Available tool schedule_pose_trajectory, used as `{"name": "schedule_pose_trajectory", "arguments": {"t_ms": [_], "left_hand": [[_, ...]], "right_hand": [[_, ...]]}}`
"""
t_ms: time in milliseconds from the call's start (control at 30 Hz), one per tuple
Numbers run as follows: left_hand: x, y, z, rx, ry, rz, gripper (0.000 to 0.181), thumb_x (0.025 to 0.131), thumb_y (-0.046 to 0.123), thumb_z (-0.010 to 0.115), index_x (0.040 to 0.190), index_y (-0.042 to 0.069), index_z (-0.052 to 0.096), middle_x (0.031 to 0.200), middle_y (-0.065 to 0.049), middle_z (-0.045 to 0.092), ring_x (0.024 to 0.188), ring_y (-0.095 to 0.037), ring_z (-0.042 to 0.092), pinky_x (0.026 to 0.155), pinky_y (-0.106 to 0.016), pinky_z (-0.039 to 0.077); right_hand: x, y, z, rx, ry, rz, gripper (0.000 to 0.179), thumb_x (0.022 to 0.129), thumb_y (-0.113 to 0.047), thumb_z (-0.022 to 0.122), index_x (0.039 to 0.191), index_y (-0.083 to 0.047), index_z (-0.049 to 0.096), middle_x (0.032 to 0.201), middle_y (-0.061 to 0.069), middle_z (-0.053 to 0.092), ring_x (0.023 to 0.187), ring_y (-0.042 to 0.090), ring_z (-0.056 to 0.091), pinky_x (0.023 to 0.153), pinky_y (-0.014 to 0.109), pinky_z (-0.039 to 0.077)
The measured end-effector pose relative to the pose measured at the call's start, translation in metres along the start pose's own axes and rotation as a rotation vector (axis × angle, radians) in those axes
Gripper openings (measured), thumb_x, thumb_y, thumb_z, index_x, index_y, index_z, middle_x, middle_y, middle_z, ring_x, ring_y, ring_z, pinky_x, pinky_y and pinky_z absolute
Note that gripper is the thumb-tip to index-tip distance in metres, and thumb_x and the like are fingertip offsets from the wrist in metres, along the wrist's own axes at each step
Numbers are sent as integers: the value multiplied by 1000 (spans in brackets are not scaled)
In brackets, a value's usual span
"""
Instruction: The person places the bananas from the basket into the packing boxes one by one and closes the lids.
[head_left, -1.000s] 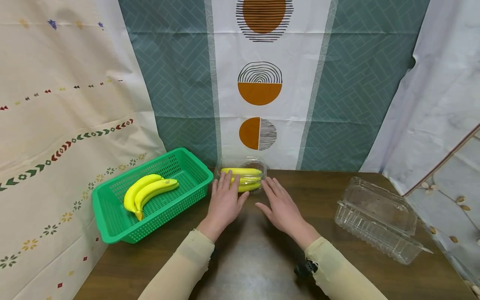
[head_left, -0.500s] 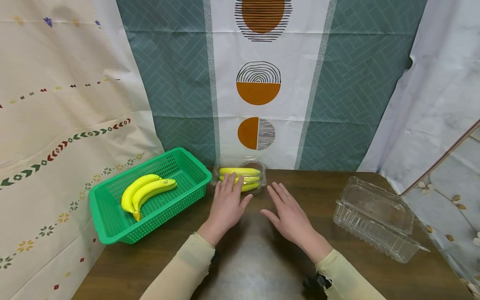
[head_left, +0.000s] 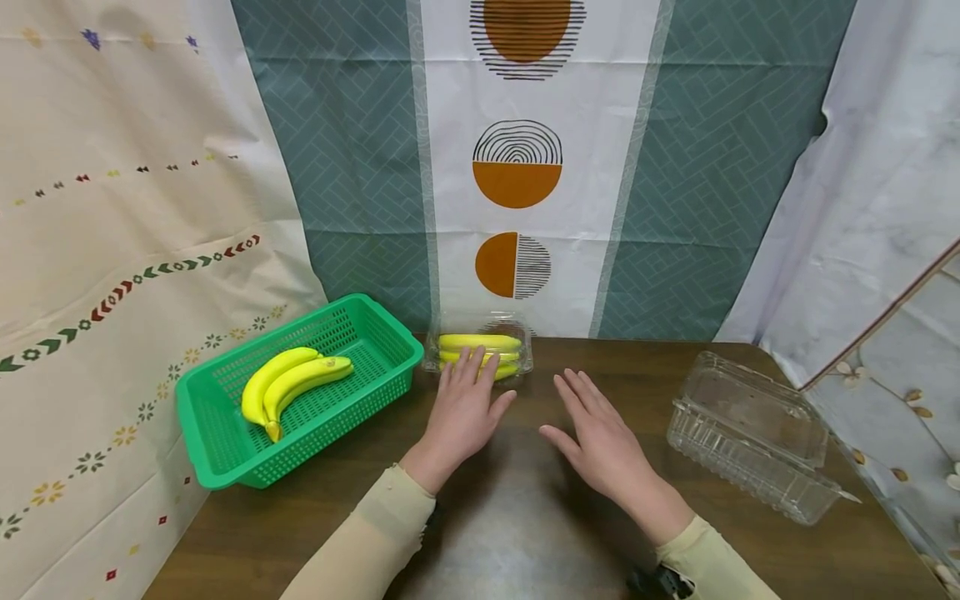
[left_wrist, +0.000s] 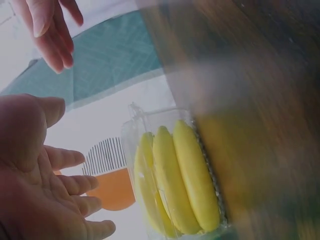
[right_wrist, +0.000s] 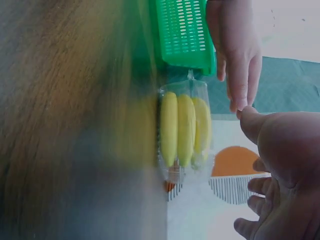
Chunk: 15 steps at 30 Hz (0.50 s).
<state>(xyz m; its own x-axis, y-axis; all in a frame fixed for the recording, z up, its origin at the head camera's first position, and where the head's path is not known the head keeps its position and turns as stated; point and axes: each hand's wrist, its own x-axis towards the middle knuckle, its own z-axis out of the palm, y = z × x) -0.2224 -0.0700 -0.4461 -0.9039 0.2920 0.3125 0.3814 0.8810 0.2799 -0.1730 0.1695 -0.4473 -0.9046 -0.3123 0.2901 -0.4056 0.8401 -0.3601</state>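
Observation:
At the back edge of the table stands a clear plastic container (head_left: 528, 360) with several yellow bananas (head_left: 480, 342) lying side by side in it. My left hand (head_left: 463, 417) hovers just in front of it, fingers straight and overlapping its near side in the head view. In the left wrist view that hand's fingertips are apart from the container (left_wrist: 167, 117). My right hand (head_left: 606, 442) is held off to the right, fingers extended and holding nothing. Both wrist views show the bananas (right_wrist: 186, 130) through the plastic.
To the left, a green basket (head_left: 375, 392) holds a bunch of bananas (head_left: 296, 383). A second clear clamshell container (head_left: 750, 450) lies with its lid open on the right side of the brown table (head_left: 517, 533). Patterned cloths (head_left: 360, 150) hang behind and at the sides.
Both hands have drawn back from the banana container toward the person. The right hand has also moved right, widening the gap between the hands. The container stays in place.

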Motion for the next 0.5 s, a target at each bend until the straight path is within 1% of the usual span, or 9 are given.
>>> {"name": "schedule_pose_trajectory", "arguments": {"t_ms": [167,300,500], "left_hand": [[1,6,-1,2,-14,12,71,110,48,67,167,10,48,175,-20,37,166,-41,23,132,-64,16],[1,11,-2,-7,-26,25,71,110,49,67,167,10,48,175,-19,37,166,-40,23,133,-63,16],[1,19,-1,-20,-41,53,72,110,51,65,168,10,48,176,-17,36,167,-39,23,133,-63,16]], "right_hand": [[-9,4,-11,6,7,0,87,105,-42,78,171,-3,38,179,18,30,167,40,21,126,65,32],[-16,9,-18,-1,1,19,88,105,-42,78,172,-4,35,180,16,28,168,38,18,127,65,31],[-24,17,-29,-26,7,37,88,106,-44,76,173,-5,34,180,16,28,168,39,19,127,66,30]]}}
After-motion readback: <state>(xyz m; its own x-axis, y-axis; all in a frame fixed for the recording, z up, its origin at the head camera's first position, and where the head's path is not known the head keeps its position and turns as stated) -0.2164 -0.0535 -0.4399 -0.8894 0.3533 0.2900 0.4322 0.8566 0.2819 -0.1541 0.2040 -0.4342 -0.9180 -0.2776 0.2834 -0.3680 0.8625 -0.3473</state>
